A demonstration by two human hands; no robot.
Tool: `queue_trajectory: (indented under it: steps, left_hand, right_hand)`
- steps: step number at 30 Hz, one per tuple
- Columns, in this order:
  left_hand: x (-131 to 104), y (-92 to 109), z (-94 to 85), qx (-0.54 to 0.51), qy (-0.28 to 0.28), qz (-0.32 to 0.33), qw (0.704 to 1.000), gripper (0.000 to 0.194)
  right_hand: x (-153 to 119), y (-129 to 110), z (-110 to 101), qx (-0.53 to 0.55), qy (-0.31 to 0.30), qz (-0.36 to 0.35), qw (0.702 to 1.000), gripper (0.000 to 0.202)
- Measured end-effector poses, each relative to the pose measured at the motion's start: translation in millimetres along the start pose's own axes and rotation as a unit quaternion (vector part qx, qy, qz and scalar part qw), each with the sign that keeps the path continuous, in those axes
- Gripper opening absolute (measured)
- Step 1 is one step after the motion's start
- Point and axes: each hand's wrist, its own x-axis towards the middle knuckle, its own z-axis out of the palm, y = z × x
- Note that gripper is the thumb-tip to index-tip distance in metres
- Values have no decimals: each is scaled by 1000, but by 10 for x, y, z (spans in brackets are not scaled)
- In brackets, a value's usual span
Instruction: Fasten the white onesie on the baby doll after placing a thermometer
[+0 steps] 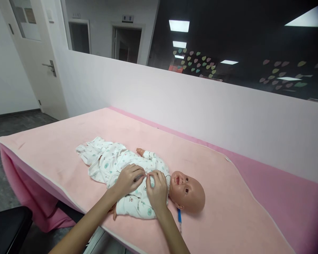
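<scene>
Fastening the front of the romper (113, 160) on the doll (137, 176), both hands are meeting at chest level near the neckline. The left hand (128, 180) is pinching the fabric edge with curled fingers, the right hand (157, 188) is gripping the facing edge just beside it, fingertips almost touching at the closure; neither hand is spread wide. The legs and lower body are looking already covered and closed, so the dressing is seeming nearly done, with the top fastening by the collar probably left; whether lower snaps are all shut is too small to tell. The doll is lying on its back on the pink pad (228, 197) covering the desk, near the front edge. Its long axis is running left to right across the view, slightly diagonal: head (188, 192) pointing right and nearer, feet pointing left and farther. A thin blue stick (179, 217) is lying just beside the head, by the right forearm.
</scene>
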Motion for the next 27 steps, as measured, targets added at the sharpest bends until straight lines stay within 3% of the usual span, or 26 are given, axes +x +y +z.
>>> queue_trajectory:
  steps: [18,25,27]
  left_hand:
    - [-41,14,-81,-97,-17,-10,995,21]
    - [-50,29,-79,-148,12,-106,983,21]
    - [-37,27,-63,-129,3,-91,988,20]
  right_hand:
    - [4,-10,10,1,11,1,1000,9]
    - [4,-12,-1,9,2,5,1000,9]
    - [4,-8,6,10,3,2,1000,9]
